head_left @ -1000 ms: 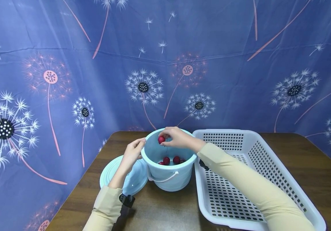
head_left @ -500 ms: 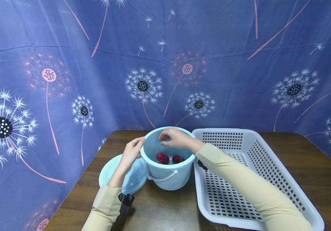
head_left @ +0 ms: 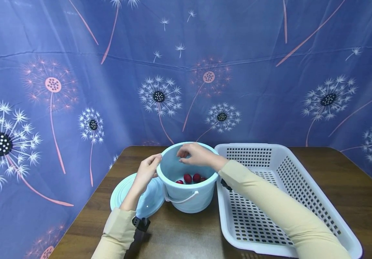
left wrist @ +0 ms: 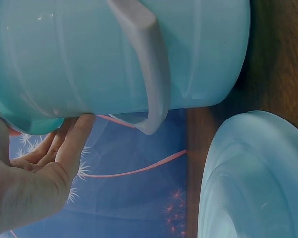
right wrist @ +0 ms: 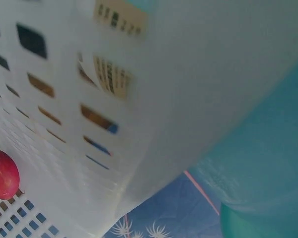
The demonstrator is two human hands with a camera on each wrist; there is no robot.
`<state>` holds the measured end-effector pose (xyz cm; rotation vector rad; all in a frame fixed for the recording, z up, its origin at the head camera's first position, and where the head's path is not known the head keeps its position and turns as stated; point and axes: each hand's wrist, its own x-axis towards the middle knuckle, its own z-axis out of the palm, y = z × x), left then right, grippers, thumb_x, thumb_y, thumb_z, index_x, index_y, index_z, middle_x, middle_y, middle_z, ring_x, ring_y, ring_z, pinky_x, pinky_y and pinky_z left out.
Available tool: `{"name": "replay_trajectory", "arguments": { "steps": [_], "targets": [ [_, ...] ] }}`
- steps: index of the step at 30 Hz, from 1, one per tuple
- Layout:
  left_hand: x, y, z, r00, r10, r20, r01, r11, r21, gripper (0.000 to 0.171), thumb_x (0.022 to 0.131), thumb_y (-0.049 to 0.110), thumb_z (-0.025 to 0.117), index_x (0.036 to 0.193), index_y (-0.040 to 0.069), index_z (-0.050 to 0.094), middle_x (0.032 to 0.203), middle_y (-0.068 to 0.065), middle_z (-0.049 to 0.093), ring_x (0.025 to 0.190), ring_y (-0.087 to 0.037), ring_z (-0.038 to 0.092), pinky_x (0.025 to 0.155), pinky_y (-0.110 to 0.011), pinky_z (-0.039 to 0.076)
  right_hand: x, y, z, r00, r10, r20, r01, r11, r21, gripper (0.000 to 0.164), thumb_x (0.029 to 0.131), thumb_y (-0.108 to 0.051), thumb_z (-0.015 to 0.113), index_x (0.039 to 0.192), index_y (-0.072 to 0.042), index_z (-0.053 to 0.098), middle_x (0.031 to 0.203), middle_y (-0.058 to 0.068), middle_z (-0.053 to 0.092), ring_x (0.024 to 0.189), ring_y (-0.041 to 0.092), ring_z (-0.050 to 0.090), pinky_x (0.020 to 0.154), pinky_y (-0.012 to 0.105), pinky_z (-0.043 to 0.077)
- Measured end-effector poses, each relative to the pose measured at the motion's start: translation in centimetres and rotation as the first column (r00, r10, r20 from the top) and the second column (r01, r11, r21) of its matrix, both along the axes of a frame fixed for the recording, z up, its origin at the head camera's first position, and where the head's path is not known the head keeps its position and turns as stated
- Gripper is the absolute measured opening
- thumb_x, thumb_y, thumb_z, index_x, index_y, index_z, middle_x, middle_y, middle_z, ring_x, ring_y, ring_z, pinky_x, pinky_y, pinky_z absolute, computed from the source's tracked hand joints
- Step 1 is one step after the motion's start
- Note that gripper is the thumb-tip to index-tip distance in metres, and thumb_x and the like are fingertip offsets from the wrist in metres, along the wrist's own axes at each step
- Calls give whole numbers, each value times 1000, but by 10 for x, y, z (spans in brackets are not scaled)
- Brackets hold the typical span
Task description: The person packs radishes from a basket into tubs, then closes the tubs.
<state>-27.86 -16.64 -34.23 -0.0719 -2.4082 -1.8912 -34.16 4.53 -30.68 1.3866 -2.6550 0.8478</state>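
Observation:
A light-blue bucket (head_left: 190, 199) stands upright on the table, with several red radishes (head_left: 187, 178) at its bottom. My left hand (head_left: 147, 168) grips the bucket's rim at its left side. In the left wrist view, the thumb of that left hand (left wrist: 35, 183) is at the rim while its fingers touch the outer wall. Over the bucket's mouth, above the radishes, is my right hand (head_left: 198, 155), its fingers loosely bent around nothing. The right wrist view does not show the right hand. One more radish (right wrist: 4, 174) lies in the white basket.
Right of the bucket sits a large white perforated basket (head_left: 226, 230), partly covered by my right arm. A round light-blue lid (head_left: 121, 190) lies left of the bucket, under my left forearm. Behind the wooden table (head_left: 179, 233) hangs a blue dandelion-patterned cloth (head_left: 257, 86).
My right hand held a radish a second ago and let go of it into the bucket. The radishes inside have shifted since. The left hand stays on the rim.

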Motion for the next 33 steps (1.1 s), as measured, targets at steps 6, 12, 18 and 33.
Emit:
{"name": "replay_trajectory", "arguments": {
  "steps": [6,12,18,33],
  "targets": [
    [1,-1,1,1000,-7,-1,7,1000,-6,43,99,35,45,130,6,54,131,-16,54,112,-30,57,87,-42,54,-2,-1,0,1000,-17,-4,17,1000,-16,21,88,-11,65,107,-2,67,103,12,67,91,18,64,82,29,54],
    [0,0,0,1000,-12,-4,12,1000,2,45,98,37,46,130,6,54,130,-17,55,111,-29,58,87,-43,53,0,3,4,999,-27,-21,26,999,-43,23,88,-11,65,110,-3,66,104,12,66,93,19,64,83,30,54],
    [1,-1,-1,1000,-16,-19,16,1000,3,46,99,36,45,130,3,53,129,-20,55,109,-31,60,85,-41,54,5,11,12,1000,-22,-9,21,998,-65,25,88,-11,65,111,-1,65,105,14,65,95,22,64,86,37,54],
    [3,0,1,1000,-3,-11,3,1000,-5,49,98,40,46,131,5,53,130,-19,55,109,-29,60,83,-38,55,26,44,26,994,-63,-86,57,996,-64,25,87,-14,67,110,-3,66,103,13,66,97,24,64,86,35,54]
  ]
}}
